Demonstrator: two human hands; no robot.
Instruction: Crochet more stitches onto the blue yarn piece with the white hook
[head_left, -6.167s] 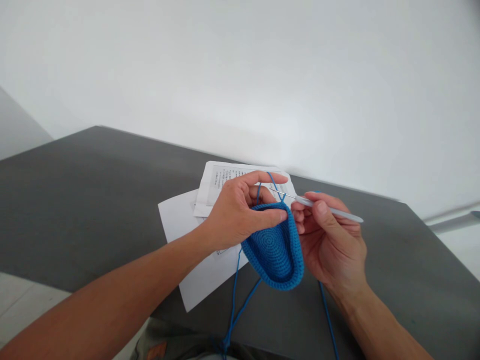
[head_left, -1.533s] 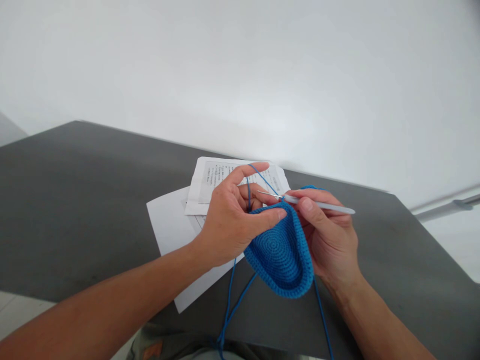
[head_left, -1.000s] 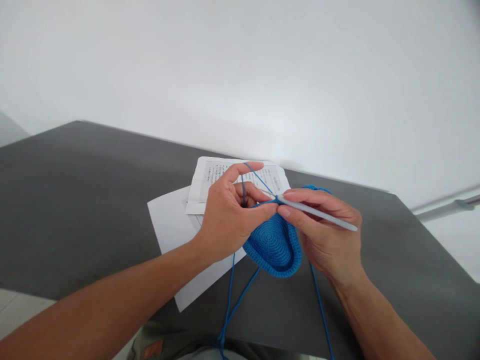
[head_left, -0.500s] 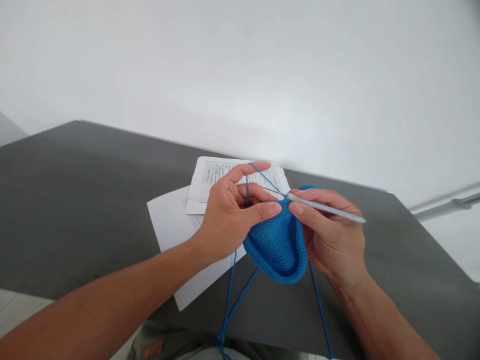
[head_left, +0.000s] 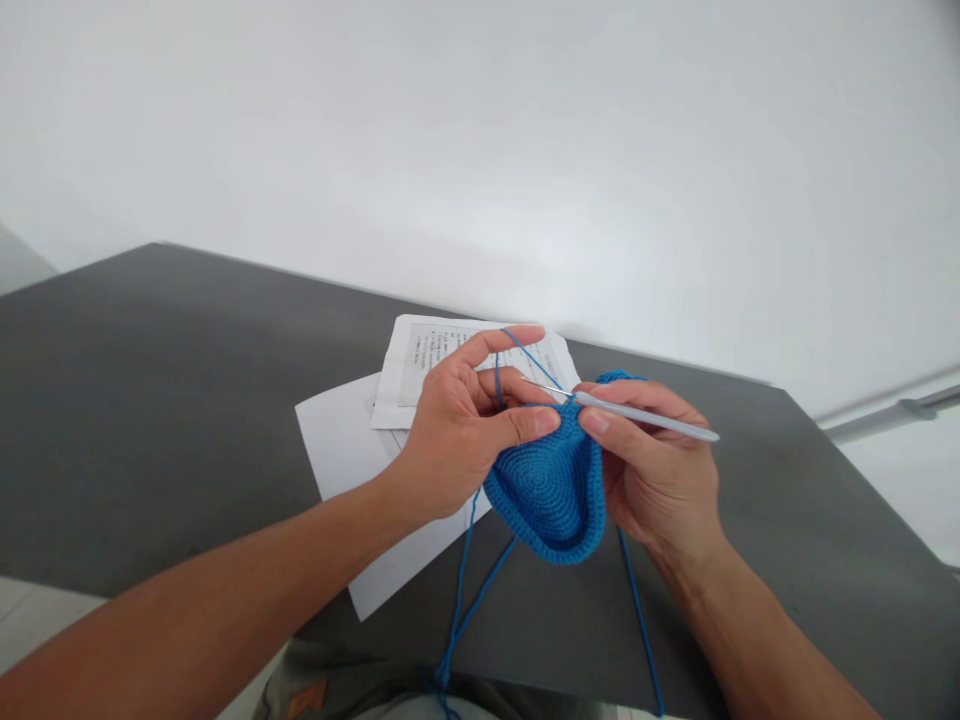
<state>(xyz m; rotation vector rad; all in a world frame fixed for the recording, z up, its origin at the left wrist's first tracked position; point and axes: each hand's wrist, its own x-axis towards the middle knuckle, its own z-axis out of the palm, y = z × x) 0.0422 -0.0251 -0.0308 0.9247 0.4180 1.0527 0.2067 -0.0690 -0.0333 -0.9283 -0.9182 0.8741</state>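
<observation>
A blue crocheted piece (head_left: 546, 490), cupped and worked in rounds, hangs between my hands. My left hand (head_left: 480, 420) pinches its top edge between thumb and fingers, with the index finger stretched out and blue yarn (head_left: 529, 355) looped over it. In my right hand (head_left: 660, 450) is a crochet hook (head_left: 649, 417) with a pale grey handle, held between thumb and fingers. Its thin metal shaft points left past the top edge, close to the taut yarn. A bunched blue part (head_left: 619, 377) shows behind my right fingers; most of it is hidden.
Printed sheets (head_left: 424, 365) and a white paper (head_left: 341, 420) lie on the dark grey table (head_left: 187, 400) beneath my hands. Yarn strands (head_left: 461, 590) trail down toward my lap. A white wall (head_left: 480, 150) rises behind the table, and a grey bar (head_left: 885, 415) is at the right.
My right hand and the hook have shifted slightly left, and more of the metal shaft shows past the edge. The crocheted piece has moved a little left; both grips are unchanged.
</observation>
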